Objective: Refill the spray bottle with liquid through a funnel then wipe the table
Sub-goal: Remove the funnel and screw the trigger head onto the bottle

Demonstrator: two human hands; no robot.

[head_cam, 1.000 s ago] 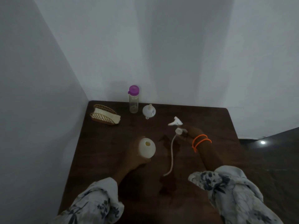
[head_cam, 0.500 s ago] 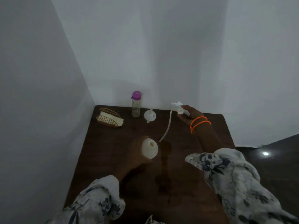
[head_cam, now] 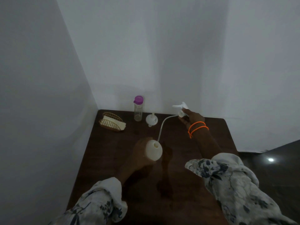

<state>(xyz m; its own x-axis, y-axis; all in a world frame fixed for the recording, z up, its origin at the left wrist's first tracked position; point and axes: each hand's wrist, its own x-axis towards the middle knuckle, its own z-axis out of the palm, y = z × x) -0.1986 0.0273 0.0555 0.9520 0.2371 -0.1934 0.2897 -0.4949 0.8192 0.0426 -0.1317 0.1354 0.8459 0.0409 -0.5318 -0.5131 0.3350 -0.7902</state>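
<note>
My left hand [head_cam: 139, 151] grips the cream spray bottle [head_cam: 153, 149] on the dark wooden table [head_cam: 215, 127]; its neck is uncovered. My right hand [head_cam: 192, 118] holds the white spray head [head_cam: 180, 108] up at the back right. Its dip tube [head_cam: 162, 126] curves down and ends by the bottle's mouth. A white funnel [head_cam: 151, 120] lies at the back of the table. Beside it stands a clear bottle with a purple cap [head_cam: 138, 108].
A woven basket [head_cam: 112, 125] with a folded cloth [head_cam: 114, 123] in it sits at the back left corner. A wet patch [head_cam: 165, 172] spreads over the table in front of the spray bottle. Walls close the left and back sides; floor lies to the right.
My right hand has carried the spray head up and toward the back of the table, trailing the tube. My left hand has kept its grip on the bottle.
</note>
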